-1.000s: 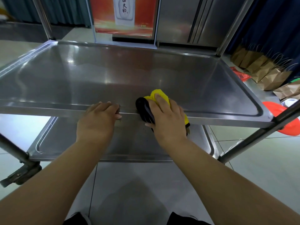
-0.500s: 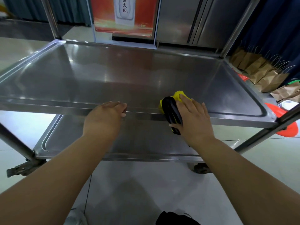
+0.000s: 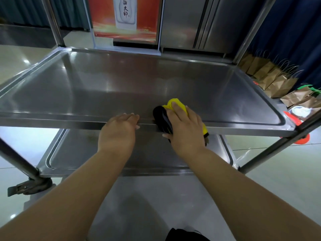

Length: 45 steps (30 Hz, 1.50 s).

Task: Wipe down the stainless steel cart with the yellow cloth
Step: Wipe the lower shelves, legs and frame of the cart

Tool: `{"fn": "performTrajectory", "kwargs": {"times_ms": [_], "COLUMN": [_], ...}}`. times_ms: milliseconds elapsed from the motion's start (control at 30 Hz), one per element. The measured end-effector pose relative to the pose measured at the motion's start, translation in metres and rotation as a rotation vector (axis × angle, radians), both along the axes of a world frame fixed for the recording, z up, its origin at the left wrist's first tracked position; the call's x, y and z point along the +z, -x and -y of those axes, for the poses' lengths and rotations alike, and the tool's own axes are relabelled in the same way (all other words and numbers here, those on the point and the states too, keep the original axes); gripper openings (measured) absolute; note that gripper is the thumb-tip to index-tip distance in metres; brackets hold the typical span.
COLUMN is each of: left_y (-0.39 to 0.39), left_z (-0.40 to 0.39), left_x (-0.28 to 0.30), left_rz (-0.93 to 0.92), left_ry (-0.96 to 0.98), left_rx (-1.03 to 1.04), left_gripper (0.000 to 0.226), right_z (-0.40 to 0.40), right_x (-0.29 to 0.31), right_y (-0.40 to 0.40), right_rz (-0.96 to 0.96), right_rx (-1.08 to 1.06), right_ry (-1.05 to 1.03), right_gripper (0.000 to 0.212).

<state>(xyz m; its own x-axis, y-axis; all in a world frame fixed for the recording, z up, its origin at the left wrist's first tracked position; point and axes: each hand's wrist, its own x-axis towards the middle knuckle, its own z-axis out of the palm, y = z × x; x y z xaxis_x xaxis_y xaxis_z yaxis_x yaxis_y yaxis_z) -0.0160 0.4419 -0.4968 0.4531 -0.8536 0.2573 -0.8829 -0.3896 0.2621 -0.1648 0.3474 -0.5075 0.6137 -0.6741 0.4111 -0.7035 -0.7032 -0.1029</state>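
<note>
Steel cart [image 3: 121,87] with two shelves, seen from the near long side. Right hand [image 3: 186,129] lies palm down on the cloth [image 3: 175,103] at the near edge of the top shelf, a bit right of the middle; fingers fairly straight and pressing the cloth onto the rim, thumb low on the front face of the edge. Cloth is yellow with a black part [image 3: 161,119] bulging out left of the hand; it drapes over the near lip, yellow tip poking forward past the fingertips onto the shelf surface, another bit showing under the hand's right side. Left hand [image 3: 119,131] rests on the same near edge just left of the cloth, near but not touching it; fingers bent over the rim, thumb tip on the front face, holding nothing else. Both forearms bare, reaching in from the bottom of the view. Top shelf surface is shiny with light glare, raised rim all round. Lower shelf [image 3: 83,150] shows beneath, between the arms. Cart posts at all four corners; a caster [image 3: 34,186] with brake tab at the near left corner. Floor is pale tile. Beyond the far edge: red poster [image 3: 125,20] and metal cabinet [image 3: 199,23]. Off the right edge on the floor: brown paper bags [image 3: 276,80], something orange [image 3: 302,138].
</note>
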Motion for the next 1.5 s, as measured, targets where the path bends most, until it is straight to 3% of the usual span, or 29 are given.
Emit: {"fn": "performTrajectory", "kwargs": {"times_ms": [300, 433, 700, 933, 1200, 1500], "left_y": [-0.008, -0.008, -0.01, -0.027, -0.081, -0.082], "left_z": [-0.008, -0.008, -0.01, -0.02, -0.052, -0.059], "left_x": [0.009, 0.004, -0.002, 0.002, 0.008, 0.001], "left_rz": [-0.008, -0.02, -0.009, -0.08, 0.0, 0.041], "left_ry": [-0.001, 0.04, 0.207, 0.179, 0.092, 0.157], "left_rx": [-0.043, -0.079, -0.129, -0.063, 0.039, 0.049], "left_gripper": [0.033, 0.034, 0.018, 0.041, 0.043, 0.043], "right_z": [0.014, 0.021, -0.007, -0.008, -0.01, -0.013], "right_x": [-0.008, -0.01, -0.013, -0.019, -0.017, -0.023], "right_y": [0.031, 0.049, -0.017, -0.016, -0.016, -0.022], "right_rz": [0.008, 0.021, 0.098, 0.134, 0.132, 0.13], "right_rx": [-0.007, -0.055, 0.062, 0.126, 0.113, 0.094], "right_ry": [0.027, 0.054, 0.128, 0.19, 0.184, 0.165], "right_gripper": [0.085, 0.08, 0.077, 0.078, 0.074, 0.078]}}
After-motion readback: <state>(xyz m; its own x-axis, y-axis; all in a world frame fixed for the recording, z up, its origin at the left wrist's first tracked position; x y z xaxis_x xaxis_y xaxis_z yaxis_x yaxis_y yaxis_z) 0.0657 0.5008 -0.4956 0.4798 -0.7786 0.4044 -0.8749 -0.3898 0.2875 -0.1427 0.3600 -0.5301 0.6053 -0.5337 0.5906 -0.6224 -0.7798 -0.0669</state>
